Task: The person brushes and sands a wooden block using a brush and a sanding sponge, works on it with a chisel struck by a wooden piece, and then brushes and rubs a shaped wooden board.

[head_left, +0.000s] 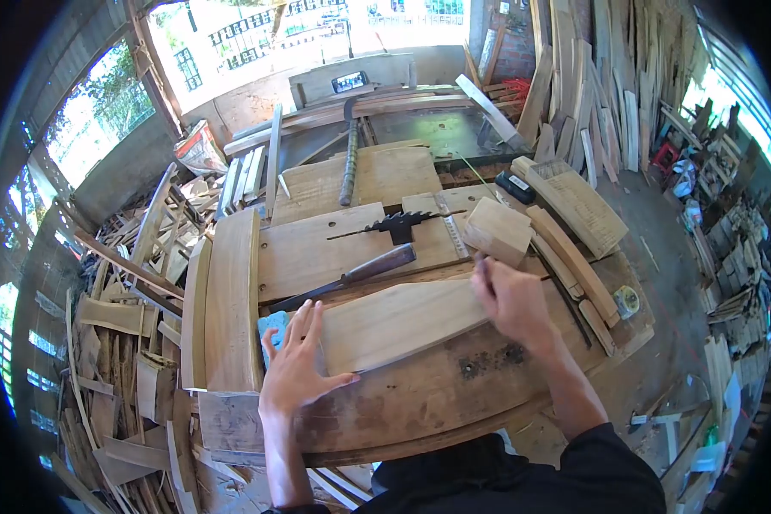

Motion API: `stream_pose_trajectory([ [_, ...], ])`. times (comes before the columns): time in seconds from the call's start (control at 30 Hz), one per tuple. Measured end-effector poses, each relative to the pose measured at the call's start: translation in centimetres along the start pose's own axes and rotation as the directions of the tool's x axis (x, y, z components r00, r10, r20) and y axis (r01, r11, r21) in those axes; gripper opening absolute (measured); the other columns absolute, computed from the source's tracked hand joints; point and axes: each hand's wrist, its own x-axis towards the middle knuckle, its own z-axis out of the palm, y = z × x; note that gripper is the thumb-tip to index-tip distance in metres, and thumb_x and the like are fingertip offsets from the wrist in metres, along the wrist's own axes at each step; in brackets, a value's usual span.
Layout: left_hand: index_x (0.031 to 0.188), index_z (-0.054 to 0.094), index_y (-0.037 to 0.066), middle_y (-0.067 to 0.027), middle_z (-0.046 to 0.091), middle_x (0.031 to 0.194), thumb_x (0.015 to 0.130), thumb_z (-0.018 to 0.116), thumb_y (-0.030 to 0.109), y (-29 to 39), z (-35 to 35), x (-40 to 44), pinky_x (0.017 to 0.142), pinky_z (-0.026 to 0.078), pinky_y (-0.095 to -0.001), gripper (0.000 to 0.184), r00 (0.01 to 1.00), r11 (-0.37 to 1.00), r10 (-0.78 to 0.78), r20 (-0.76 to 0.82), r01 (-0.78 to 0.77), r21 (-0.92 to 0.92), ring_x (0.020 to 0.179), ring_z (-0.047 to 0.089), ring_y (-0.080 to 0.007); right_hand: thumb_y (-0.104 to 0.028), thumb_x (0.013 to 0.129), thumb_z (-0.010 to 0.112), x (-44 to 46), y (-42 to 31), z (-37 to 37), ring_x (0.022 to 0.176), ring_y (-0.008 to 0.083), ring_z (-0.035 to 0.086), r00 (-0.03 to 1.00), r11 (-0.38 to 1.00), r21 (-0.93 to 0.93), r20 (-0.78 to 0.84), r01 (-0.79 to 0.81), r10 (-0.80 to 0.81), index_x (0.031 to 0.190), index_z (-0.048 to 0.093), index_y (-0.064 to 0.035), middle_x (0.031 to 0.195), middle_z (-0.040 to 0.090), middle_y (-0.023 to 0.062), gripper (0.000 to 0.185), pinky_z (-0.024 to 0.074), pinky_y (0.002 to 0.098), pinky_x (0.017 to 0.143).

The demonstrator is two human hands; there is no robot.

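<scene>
Brown wooden tabletop (420,398): pale flat wooden board (407,319), toward front edge; dark long wooden-handled tool (373,265) behind it; pale squarish wooden block (499,228) behind board's right end.

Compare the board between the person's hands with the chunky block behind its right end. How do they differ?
The board is long, while the block is short and squat. The board looks thin, whereas the block is clearly thicker. The board lies nearer the person; the block sits farther back. Both look like bare, light-brown wood.
</scene>
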Motion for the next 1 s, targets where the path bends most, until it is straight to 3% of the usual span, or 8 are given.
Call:
stream_pose_trajectory([
  [0.17,0.159,0.044,-0.003,-0.0133,0.036,0.172,0.079,0.086,0.057,2.2,2.6,-3.2,0.126,0.011,-0.0521,0.109,0.967,0.988,-0.140,-0.212,0.121,-0.099,0.161,0.030,-0.0223,-0.022,0.105,0.063,-0.7,-4.8,5.1,0.069,0.0353,0.072,0.967,0.956,0.252,0.167,0.148,-0.193,0.105,0.065,-0.0056,0.085,0.071,0.0173,0.017,0.0557,0.0446,0.060],
  [0.3,0.159,0.047,0.001,-0.0108,0.036,0.173,0.082,0.087,0.049,3.0,5.8,-3.7,0.127,0.008,-0.0519,0.100,0.933,0.968,-0.188,-0.305,0.124,-0.217,0.161,0.030,-0.0201,-0.022,0.105,0.064,0.2,-9.0,7.2,0.070,0.0364,0.072,0.903,0.893,0.376,0.245,0.247,-0.353,0.107,0.064,-0.0053,0.086,0.071,0.0177,0.017,0.0557,0.0450,0.060],
  [0.37,0.159,0.048,0.002,-0.0106,0.037,0.172,0.082,0.086,0.049,2.5,5.8,-4.0,0.127,0.007,-0.0519,0.097,0.938,0.964,-0.190,-0.290,0.122,-0.237,0.161,0.030,-0.0197,-0.023,0.107,0.062,0.5,-9.2,8.6,0.071,0.0374,0.072,0.885,0.786,0.572,0.209,0.234,-0.416,0.109,0.065,-0.0045,0.089,0.072,0.0184,0.019,0.0558,0.0466,0.062],
  [0.5,0.158,0.052,0.005,-0.0101,0.039,0.171,0.084,0.086,0.046,2.3,5.9,-4.0,0.127,0.005,-0.0525,0.091,0.942,0.959,-0.179,-0.285,0.103,-0.263,0.160,0.031,-0.0189,-0.026,0.108,0.060,2.1,-6.2,8.6,0.070,0.0389,0.072,0.892,0.902,0.401,0.331,0.162,-0.307,0.115,0.068,-0.0041,0.083,0.073,0.0183,0.024,0.0550,0.0490,0.063],
  [0.63,0.157,0.052,0.005,-0.0100,0.039,0.171,0.083,0.087,0.045,2.4,6.0,-4.0,0.127,0.004,-0.0529,0.091,0.942,0.959,-0.180,-0.282,0.105,-0.261,0.160,0.031,-0.0188,-0.026,0.107,0.060,4.3,-1.7,5.6,0.068,0.0389,0.072,0.957,0.960,0.251,0.225,0.123,-0.181,0.110,0.068,-0.0029,0.079,0.072,0.0189,0.025,0.0550,0.0492,0.061],
  [0.7,0.157,0.053,0.005,-0.0102,0.040,0.171,0.083,0.088,0.045,2.4,5.9,-4.0,0.127,0.004,-0.0530,0.091,0.936,0.958,-0.188,-0.298,0.108,-0.267,0.160,0.032,-0.0190,-0.026,0.106,0.061,5.1,-0.3,4.5,0.066,0.0382,0.071,0.990,0.996,-0.093,0.144,0.015,-0.001,0.104,0.067,-0.0019,0.077,0.071,0.0190,0.025,0.0550,0.0507,0.059],
  [0.8,0.157,0.053,0.005,-0.0102,0.040,0.171,0.083,0.087,0.045,2.4,6.0,-4.0,0.127,0.003,-0.0535,0.091,0.931,0.952,-0.193,-0.309,0.102,-0.288,0.159,0.033,-0.0191,-0.026,0.105,0.061,4.9,0.2,5.4,0.058,0.0329,0.071,0.992,0.989,-0.094,-0.052,0.111,-0.116,0.091,0.065,-0.0036,0.071,0.070,0.0164,0.027,0.0555,0.0455,0.052],
  [1.0,0.157,0.053,0.005,-0.0122,0.043,0.168,0.084,0.088,0.045,2.5,6.1,-3.9,0.127,0.005,-0.0552,0.090,0.931,0.959,-0.187,-0.315,0.103,-0.264,0.158,0.034,-0.0205,-0.030,0.107,0.061,3.0,-7.9,11.0,0.055,0.0302,0.067,0.939,0.939,0.073,0.048,0.336,-0.340,0.102,0.064,-0.0049,0.076,0.067,0.0114,0.026,0.0549,0.0423,0.050],
])
